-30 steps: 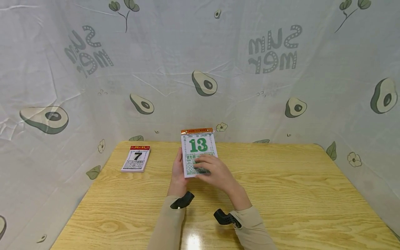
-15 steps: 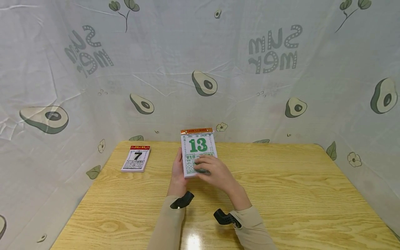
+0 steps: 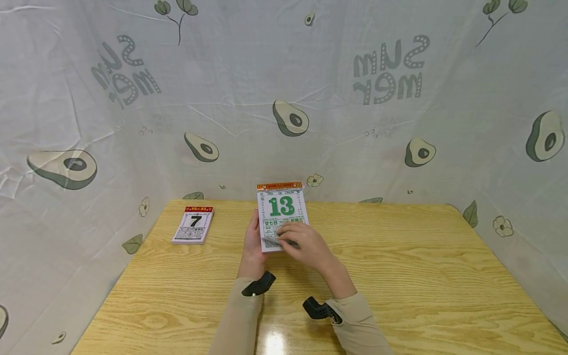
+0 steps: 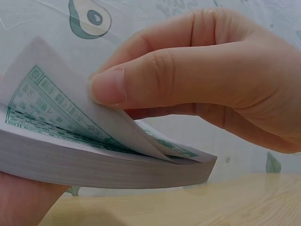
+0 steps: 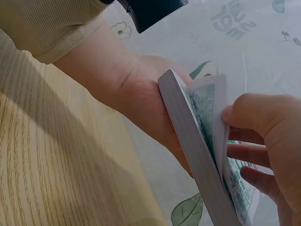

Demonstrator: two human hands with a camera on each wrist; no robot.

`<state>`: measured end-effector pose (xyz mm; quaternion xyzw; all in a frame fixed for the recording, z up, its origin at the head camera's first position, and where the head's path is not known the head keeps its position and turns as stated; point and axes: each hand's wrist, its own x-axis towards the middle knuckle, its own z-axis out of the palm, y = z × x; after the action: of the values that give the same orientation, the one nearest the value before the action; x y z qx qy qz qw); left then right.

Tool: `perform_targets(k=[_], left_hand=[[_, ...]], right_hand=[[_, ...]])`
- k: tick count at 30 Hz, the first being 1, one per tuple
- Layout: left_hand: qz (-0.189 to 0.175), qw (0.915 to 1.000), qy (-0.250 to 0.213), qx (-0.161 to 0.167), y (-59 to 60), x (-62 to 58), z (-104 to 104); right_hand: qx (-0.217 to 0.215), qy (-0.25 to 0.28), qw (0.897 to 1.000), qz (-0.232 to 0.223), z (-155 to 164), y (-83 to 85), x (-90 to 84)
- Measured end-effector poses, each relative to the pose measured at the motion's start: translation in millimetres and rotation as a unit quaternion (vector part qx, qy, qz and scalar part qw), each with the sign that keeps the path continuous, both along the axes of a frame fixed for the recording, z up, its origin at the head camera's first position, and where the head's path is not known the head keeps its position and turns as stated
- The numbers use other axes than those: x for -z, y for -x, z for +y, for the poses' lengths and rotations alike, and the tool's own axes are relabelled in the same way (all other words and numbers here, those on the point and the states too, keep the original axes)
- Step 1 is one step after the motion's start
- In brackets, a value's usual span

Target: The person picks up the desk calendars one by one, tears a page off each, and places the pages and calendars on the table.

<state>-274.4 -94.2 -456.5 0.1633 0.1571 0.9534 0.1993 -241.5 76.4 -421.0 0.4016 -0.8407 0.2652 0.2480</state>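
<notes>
Two hands on calendar pad (image 3: pixel 282 216): left grip (image 3: pixel 252 240) clasps edge, right grip (image 3: pixel 305 242) pinches top page.

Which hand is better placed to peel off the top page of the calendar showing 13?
Right hand: its thumb already lifts the top page's lower corner, while the left hand holds the calendar from behind.
</notes>
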Motion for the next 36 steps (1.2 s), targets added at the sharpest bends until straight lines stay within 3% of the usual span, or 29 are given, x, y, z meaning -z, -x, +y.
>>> perform_targets(k=[10, 36], left_hand=[[0.005, 0.9999, 0.005, 0.008, 0.4, 0.4, 0.7], [-0.002, 0.9993, 0.032, -0.018, -2.8, -1.4, 1.3]], right_hand=[[0.011, 0.012, 1.000, 0.016, -2.5, 0.3, 1.8], [0.012, 0.044, 0.999, -0.023, -1.1, -2.1, 2.2]])
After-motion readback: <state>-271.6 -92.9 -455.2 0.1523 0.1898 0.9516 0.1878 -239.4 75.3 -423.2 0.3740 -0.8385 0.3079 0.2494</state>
